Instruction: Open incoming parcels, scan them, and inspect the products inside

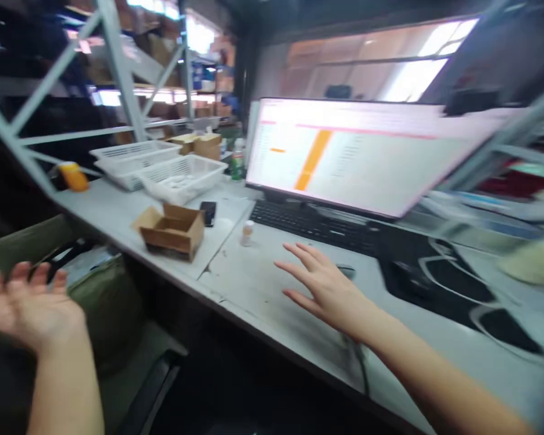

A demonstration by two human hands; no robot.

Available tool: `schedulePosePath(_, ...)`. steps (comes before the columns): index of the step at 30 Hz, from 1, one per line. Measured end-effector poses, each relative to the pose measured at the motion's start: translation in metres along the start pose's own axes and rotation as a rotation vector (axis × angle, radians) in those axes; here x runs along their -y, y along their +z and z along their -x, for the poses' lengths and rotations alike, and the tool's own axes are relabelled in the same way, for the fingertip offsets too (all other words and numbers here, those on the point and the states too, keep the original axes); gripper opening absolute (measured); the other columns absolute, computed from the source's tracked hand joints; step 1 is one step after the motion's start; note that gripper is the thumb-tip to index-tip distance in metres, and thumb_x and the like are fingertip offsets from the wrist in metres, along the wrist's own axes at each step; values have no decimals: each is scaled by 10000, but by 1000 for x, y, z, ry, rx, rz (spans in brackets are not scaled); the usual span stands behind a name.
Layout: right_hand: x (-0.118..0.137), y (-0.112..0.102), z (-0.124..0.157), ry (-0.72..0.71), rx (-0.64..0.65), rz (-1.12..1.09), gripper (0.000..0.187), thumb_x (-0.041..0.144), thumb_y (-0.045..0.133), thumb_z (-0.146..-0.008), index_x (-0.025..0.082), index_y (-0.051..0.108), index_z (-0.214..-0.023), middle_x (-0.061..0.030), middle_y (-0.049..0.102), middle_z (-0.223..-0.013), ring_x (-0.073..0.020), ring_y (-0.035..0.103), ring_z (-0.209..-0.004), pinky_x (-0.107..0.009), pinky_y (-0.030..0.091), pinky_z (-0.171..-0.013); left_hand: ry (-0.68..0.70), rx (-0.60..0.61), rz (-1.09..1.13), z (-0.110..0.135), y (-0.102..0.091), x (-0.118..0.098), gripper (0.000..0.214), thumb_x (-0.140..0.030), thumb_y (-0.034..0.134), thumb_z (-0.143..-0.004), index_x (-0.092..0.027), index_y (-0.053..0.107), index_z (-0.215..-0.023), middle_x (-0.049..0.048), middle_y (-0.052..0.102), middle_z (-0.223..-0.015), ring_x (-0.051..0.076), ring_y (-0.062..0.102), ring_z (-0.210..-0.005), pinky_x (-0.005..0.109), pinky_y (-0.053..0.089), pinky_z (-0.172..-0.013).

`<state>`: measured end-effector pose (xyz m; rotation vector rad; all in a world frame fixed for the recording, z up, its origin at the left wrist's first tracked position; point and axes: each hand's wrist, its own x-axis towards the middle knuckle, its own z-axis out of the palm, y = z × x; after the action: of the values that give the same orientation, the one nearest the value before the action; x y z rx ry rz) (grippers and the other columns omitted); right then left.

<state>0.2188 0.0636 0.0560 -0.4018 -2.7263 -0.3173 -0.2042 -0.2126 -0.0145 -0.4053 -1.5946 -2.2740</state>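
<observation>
1. Fingers (297, 274) of the right hand (326, 288) are spread and lightly bent, palm down above the desk (249, 278), well to the right of the open cardboard box (181, 243).
2. On the left hand (40, 314) the fingers are loosely curved and slightly apart, palm turned up; this hand is to the left of the box and nearer the person, beyond the edge of the desk.
3. Between the box and the right fingertips, a small bottle (247, 234) with a pale cap stands upright, apart from both.
4. Farther right of the box, a grey object (346, 272) shows just past the right hand, partly covered; I cannot tell what it is.
5. Its flaps raised, the box sits near the front edge of the desk, with a dark flat item (208, 213) just behind its right side.
6. Below and left of the box is olive-green fabric (113, 299), near the left hand.
7. Right of the box and deeper are the keyboard (308, 222), the monitor (353, 169) and a black mat (395, 287).
8. Behind the box are white baskets (206, 174); left of these, a yellow object (75, 177) is blurred.
</observation>
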Motion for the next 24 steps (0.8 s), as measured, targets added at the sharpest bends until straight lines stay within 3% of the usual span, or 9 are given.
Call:
schedulePosePath(2,-31,-7,24,165,-30,48,449,414,522,-990,227,583,-1393,-149,446,-1547,-348,396,-1443,-552,414,-1142,69,172,215,43,89,6,558,-390,762,-740,-323,540,-1248,13,665,-1263,298,624,-1231,590,504,-1073)
schedulePosePath(4,-74,-7,60,412,-60,123,476,429,525,-983,209,582,-1402,-145,434,-1562,-320,374,-1459,-524,347,-1195,95,371,297,88,158,8,557,-339,829,-696,-250,576,-1184,64,651,-1250,292,607,-1253,552,461,-1122)
schedulePosePath(6,-118,1,103,755,-36,215,483,413,518,-976,192,589,-1399,-143,433,-1566,-304,371,-1460,-486,318,-1213,168,545,313,122,205,11,557,-322,832,-716,-222,578,-1202,103,603,-1325,287,553,-1326,505,414,-1169)
schedulePosePath(8,-155,14,143,970,-27,263,498,361,509,-964,82,606,-1365,-245,480,-1499,-364,439,-1403,-530,363,-1166,231,710,273,145,236,17,600,-340,801,-769,-227,545,-1300,122,533,-1428,286,477,-1404,478,363,-1206)
schedulePosePath(11,-187,40,183,1149,-8,278,543,388,531,-940,37,606,-1347,-291,553,-1401,-396,544,-1288,-537,464,-1054,149,914,123,167,274,29,861,-388,813,-758,-258,383,-1493,137,372,-1584,310,319,-1505,503,258,-1249)
schedulePosePath(15,-203,70,192,1223,-32,284,578,465,468,-975,96,572,-1407,-239,536,-1448,-368,535,-1298,-491,478,-1037,-151,995,2,192,315,53,1182,-355,873,-646,-258,163,-1587,172,197,-1663,314,197,-1551,495,179,-1259)
schedulePosePath(17,-209,79,188,1226,-49,287,569,482,459,-980,118,586,-1398,-220,532,-1459,-362,530,-1299,-485,474,-1042,-283,1005,-6,201,325,66,1187,-334,863,-642,-261,148,-1587,177,292,-1621,300,306,-1509,470,268,-1223)
schedulePosePath(20,-216,87,182,1222,-68,293,520,463,469,-978,128,634,-1340,-213,560,-1428,-357,562,-1238,-494,490,-1009,-389,1076,-10,205,327,80,984,-346,833,-650,-223,358,-1503,152,625,-1304,272,625,-1192,421,486,-1015)
schedulePosePath(24,-219,90,184,1212,-77,307,444,380,455,-977,152,662,-1297,-177,602,-1376,-323,603,-1141,-476,514,-947,-475,1162,19,202,322,83,733,-393,835,-606,-185,589,-1265,80,710,-973,195,670,-816,292,508,-701)
